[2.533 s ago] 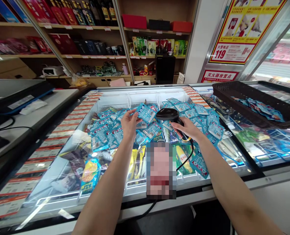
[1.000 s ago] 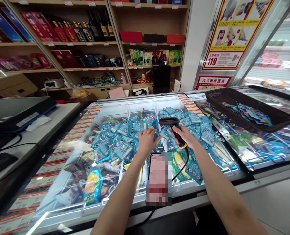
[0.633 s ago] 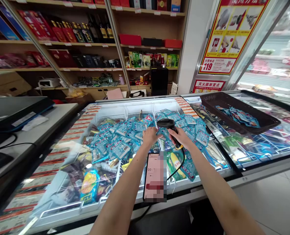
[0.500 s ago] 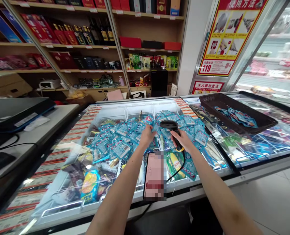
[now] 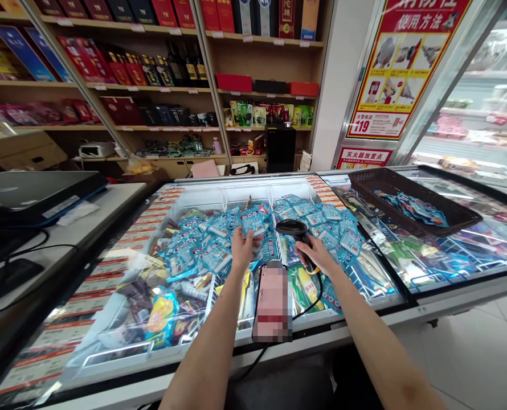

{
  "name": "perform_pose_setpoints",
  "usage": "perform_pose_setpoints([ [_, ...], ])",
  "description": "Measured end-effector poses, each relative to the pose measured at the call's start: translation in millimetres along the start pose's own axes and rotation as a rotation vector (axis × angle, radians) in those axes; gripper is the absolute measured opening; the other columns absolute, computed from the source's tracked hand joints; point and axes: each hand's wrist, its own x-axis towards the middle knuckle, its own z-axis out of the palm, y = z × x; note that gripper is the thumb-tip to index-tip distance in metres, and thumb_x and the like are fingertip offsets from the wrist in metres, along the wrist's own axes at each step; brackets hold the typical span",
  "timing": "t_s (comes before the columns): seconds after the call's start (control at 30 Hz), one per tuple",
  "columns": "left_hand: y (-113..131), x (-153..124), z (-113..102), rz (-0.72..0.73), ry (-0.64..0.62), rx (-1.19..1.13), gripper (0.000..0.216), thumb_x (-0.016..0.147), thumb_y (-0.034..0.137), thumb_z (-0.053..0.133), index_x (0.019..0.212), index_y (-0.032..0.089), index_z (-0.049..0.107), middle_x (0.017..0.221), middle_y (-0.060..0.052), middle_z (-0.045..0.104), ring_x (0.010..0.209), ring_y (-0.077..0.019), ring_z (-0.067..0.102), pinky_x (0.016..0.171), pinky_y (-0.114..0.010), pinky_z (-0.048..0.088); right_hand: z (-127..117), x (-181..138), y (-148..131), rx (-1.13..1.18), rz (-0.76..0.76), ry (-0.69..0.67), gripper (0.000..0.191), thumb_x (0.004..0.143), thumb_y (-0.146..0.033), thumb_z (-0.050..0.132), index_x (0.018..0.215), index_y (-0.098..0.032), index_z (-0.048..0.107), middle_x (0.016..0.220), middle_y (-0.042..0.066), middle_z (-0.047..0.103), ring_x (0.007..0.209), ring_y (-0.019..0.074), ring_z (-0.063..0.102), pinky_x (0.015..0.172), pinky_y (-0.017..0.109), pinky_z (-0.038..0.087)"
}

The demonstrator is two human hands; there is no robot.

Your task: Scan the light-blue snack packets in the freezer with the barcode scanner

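Note:
Many blue snack packets (image 5: 202, 245) lie heaped on the glass lid of a chest freezer (image 5: 108, 319). My left hand (image 5: 241, 246) is closed on one blue packet (image 5: 253, 223), held just above the heap. My right hand (image 5: 312, 255) grips a black barcode scanner (image 5: 295, 231) by its handle, its head beside the held packet. The scanner's black cable runs down toward me. A phone (image 5: 273, 302) lies on the lid between my forearms.
A dark mesh basket (image 5: 411, 199) with a few blue packets rests on the freezer at the right. At the left, a counter (image 5: 65, 222) carries a black machine and cables. Shelves of boxed goods fill the back wall. A red and yellow poster (image 5: 399, 68) hangs at the right.
My left hand set down an earlier packet, reached into the heap and picked up another. The scanner stayed in my right hand. The view has drifted back a little.

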Motion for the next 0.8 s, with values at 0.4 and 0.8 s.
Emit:
perform_pose_setpoints([
  [0.4, -1, -3, 0, 0.037, -0.059, 0.106, 0.055, 0.093, 0.05, 0.047, 0.132, 0.014, 0.031, 0.081, -0.009, 0.072, 0.062, -0.0172, 0.067, 0.051, -0.026, 0.045, 14, -5, 2, -0.169, -0.046, -0.045, 0.036, 0.085, -0.058, 0.06, 0.082, -0.022, 0.054, 0.061, -0.002, 0.059, 0.039, 0.0135, 0.051, 0.041, 0.028, 0.038],
  [0.8, 7, -7, 4, 0.029, -0.065, 0.196, 0.051, 0.093, 0.045, 0.049, 0.13, 0.013, 0.034, 0.083, -0.009, 0.071, 0.059, -0.0154, 0.062, 0.059, -0.029, 0.049, 21, -17, 1, -0.083, -0.016, -0.051, 0.038, 0.083, -0.062, 0.059, 0.086, -0.023, 0.056, 0.062, -0.002, 0.059, 0.04, 0.0132, 0.049, 0.041, 0.028, 0.037],
])
